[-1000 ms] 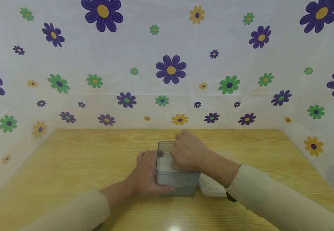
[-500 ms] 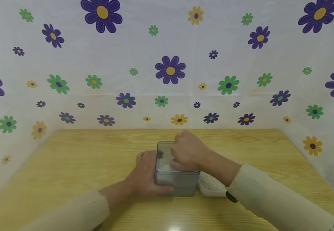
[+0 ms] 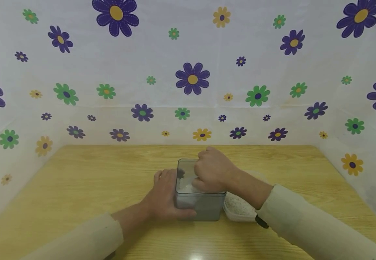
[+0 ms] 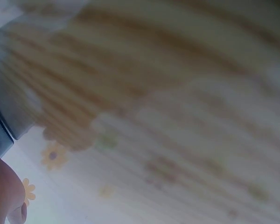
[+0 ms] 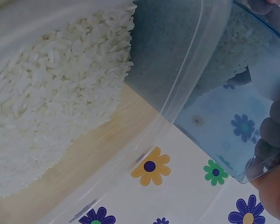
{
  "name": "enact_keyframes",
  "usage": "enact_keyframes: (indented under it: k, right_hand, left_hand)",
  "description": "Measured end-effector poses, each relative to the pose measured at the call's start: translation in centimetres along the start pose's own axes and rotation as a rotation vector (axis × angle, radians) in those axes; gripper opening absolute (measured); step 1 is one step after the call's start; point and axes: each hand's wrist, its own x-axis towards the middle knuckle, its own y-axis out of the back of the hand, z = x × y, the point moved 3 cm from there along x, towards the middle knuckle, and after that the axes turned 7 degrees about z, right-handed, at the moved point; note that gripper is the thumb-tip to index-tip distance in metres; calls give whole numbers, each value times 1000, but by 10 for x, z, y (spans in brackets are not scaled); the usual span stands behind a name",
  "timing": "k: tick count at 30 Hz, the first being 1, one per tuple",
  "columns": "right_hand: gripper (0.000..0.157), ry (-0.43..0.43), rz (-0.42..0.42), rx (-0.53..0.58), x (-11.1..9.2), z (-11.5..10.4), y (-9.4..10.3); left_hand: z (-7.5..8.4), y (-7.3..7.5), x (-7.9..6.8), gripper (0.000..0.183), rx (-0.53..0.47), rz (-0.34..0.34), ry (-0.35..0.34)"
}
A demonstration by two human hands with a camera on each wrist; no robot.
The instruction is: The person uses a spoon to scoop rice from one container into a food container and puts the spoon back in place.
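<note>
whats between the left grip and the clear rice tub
The tinted square bin lies between the left grip and the clear rice tub, as the head view shows.

From where I stand it's a screened-off work nook, home or studio I can't tell: flower-printed white sheeting (image 3: 161, 54) walls 3 sides of the wood-grain worktop (image 3: 103, 177).
</note>
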Motion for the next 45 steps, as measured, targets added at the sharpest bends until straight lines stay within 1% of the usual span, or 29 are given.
enact_keyframes:
  k: [13,20,25,29,36,40,43,45]
  right_hand:
    - [39,-21,42,16,-1,1,2]
    - [65,-18,42,25,-2,1,1]
    - [70,-30,9,-11,-2,0,1]
    - [68,-56,-27,-10,-1,1,1]
    - [56,-50,3,11,-2,1,3]
    - [53,-29,27,1,-3,2,2]
    - [53,-35,21,-3,-4,2,3]
    - [53,-52,-3,-2,-4,2,4]
  left_hand:
    - [1,1,0,107,4,4,-6]
    - [2,1,0,105,24,-6,-3]
    - [3,1,0,103,25,0,-5]
    - [3,1,0,103,25,4,-4]
    - [2,1,0,105,23,4,5]
    - [1,0,-1,107,16,-11,25]
    - [1,-1,-1,107,14,-9,23]
    - [0,-1,-1,106,18,0,10]
